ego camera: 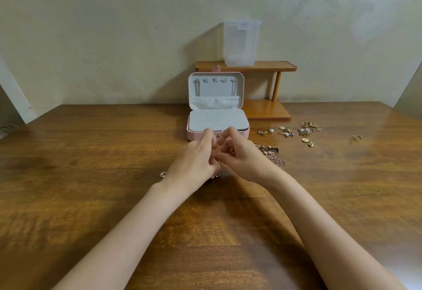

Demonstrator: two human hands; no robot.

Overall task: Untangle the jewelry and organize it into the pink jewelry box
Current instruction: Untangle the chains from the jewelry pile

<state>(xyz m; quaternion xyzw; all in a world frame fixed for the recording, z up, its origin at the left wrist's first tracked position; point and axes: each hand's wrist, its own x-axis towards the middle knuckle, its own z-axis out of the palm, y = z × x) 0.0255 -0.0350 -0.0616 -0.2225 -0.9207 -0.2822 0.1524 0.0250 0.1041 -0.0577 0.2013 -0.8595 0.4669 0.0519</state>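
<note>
nearby, earrings [294, 131] (scattered) beside wooden shelf [267, 109].

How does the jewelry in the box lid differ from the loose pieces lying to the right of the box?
The chains in the lid of the pink jewelry box hang straight from hooks, spaced apart; the loose pieces lie scattered in small clusters on the table. The chains are long and thin; the loose pieces are small and compact, like earrings. Both look metallic.
</note>
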